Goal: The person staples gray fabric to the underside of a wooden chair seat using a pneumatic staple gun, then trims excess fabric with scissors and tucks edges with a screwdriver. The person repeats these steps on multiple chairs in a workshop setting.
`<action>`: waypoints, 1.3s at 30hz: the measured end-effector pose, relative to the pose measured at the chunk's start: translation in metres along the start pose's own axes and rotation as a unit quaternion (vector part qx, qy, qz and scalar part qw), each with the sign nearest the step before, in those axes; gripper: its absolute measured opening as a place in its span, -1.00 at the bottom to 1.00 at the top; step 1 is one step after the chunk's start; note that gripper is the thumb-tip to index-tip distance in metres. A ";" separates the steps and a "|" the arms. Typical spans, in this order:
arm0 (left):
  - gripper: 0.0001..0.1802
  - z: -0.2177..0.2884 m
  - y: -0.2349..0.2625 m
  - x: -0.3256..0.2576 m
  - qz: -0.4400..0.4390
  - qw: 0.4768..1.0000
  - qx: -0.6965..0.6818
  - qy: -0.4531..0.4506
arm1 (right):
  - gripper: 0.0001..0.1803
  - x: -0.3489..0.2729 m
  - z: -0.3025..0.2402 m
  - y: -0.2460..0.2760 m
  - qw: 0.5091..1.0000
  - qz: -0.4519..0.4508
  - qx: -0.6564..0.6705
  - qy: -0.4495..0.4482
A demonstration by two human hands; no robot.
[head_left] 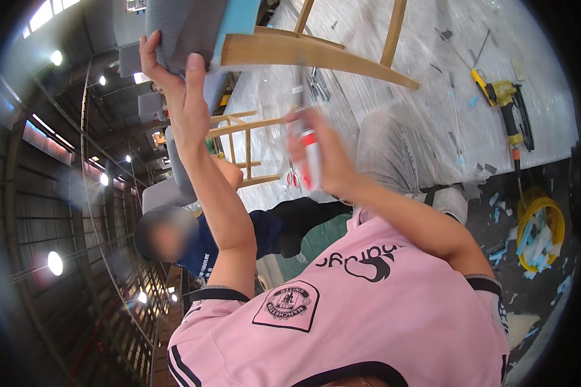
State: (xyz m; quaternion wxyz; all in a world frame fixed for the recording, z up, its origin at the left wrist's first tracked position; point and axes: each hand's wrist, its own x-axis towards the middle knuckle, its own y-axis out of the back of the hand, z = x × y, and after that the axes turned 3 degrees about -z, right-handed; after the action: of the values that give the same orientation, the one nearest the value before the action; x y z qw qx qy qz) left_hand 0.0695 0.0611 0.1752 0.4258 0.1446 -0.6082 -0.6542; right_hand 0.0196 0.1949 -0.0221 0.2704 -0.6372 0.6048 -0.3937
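Note:
A chair with grey upholstery [172, 29] and a pale wooden frame [323, 63] lies tipped at the top of the view. My left hand [190, 106] grips the upholstered edge, thumb on a dark grey cloth panel [202, 27] and fingers round the far side. Beside that panel runs a light blue strip [241, 18]. Below the wooden frame, my right hand [329, 155] is closed around a red-and-white-handled tool [311, 158]. Its thin metal shaft points up toward the wood; motion blur hides its exact kind and tip.
Plastic film covers the work surface [419, 97]. On its right lie a yellow-and-black staple gun [511, 109] and loose strips. A yellow bucket [521, 248] of blue and white scraps stands lower right. Another wooden chair frame [248, 145] and a co-worker [239, 235] are at left.

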 end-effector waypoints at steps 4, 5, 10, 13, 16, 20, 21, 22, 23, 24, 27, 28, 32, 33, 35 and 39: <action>0.06 -0.006 0.012 -0.003 -0.035 0.999 0.022 -0.013 | -0.50 0.014 -0.015 -0.069 0.998 -0.045 0.007 0.044; 0.14 -0.009 0.014 -0.005 -0.046 0.999 0.015 -0.012 | -0.46 0.017 -0.013 -0.075 0.998 -0.040 0.014 0.035; 0.38 -0.007 0.014 -0.003 -0.051 0.999 -0.004 0.005 | -0.43 0.025 -0.008 -0.095 0.998 -0.006 0.017 0.066; 0.39 -0.008 0.014 -0.004 -0.043 0.999 0.008 0.002 | -0.43 0.037 -0.007 -0.103 0.996 0.001 0.032 0.078; 0.40 -0.006 0.012 -0.005 -0.035 0.999 0.012 0.000 | -0.42 0.043 -0.007 -0.102 0.997 -0.007 0.021 0.074; 0.43 -0.005 0.010 -0.005 -0.022 0.999 0.026 -0.008 | -0.41 0.041 -0.005 -0.105 0.997 0.008 0.000 0.080; 0.43 -0.005 0.010 -0.004 -0.021 0.999 0.024 -0.010 | -0.41 0.041 -0.004 -0.103 0.997 0.008 -0.006 0.083; 0.41 -0.006 0.011 -0.004 -0.024 0.999 0.023 -0.017 | -0.41 0.041 -0.003 -0.102 0.996 0.008 -0.011 0.086; 0.39 -0.008 0.012 -0.004 -0.027 0.999 0.024 -0.023 | -0.41 0.041 -0.003 -0.102 0.997 0.004 -0.012 0.077; 0.38 -0.009 0.013 -0.004 -0.030 0.999 0.024 -0.029 | -0.42 0.041 -0.003 -0.102 0.998 0.000 -0.013 0.069; 0.37 -0.009 0.009 -0.004 -0.027 0.999 -0.016 -0.016 | -0.43 0.044 -0.002 -0.102 0.998 -0.001 -0.011 0.060; 0.37 -0.010 0.009 -0.002 -0.029 0.999 -0.020 -0.018 | -0.43 0.047 -0.002 -0.102 0.998 0.000 -0.009 0.060; 0.36 -0.007 0.010 -0.004 -0.026 0.999 -0.026 -0.007 | -0.43 0.050 -0.011 -0.103 0.995 0.032 -0.048 0.077; 0.35 -0.005 0.010 -0.004 -0.024 0.999 -0.025 -0.004 | -0.43 0.050 -0.013 -0.102 0.994 0.035 -0.057 0.082; 0.35 -0.005 0.010 -0.003 -0.022 1.000 -0.017 -0.012 | -0.43 0.051 -0.014 -0.103 0.994 0.039 -0.063 0.086; 0.33 0.000 0.013 -0.004 -0.023 0.999 -0.039 -0.013 | -0.42 0.052 -0.015 -0.106 0.992 0.048 -0.061 0.096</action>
State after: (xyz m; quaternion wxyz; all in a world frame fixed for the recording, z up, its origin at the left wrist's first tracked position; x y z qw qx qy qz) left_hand 0.0770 0.0650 0.1858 0.4075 0.1336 -0.5845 -0.6888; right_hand 0.0640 0.1582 0.0819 0.1899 -0.5817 0.6811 -0.4019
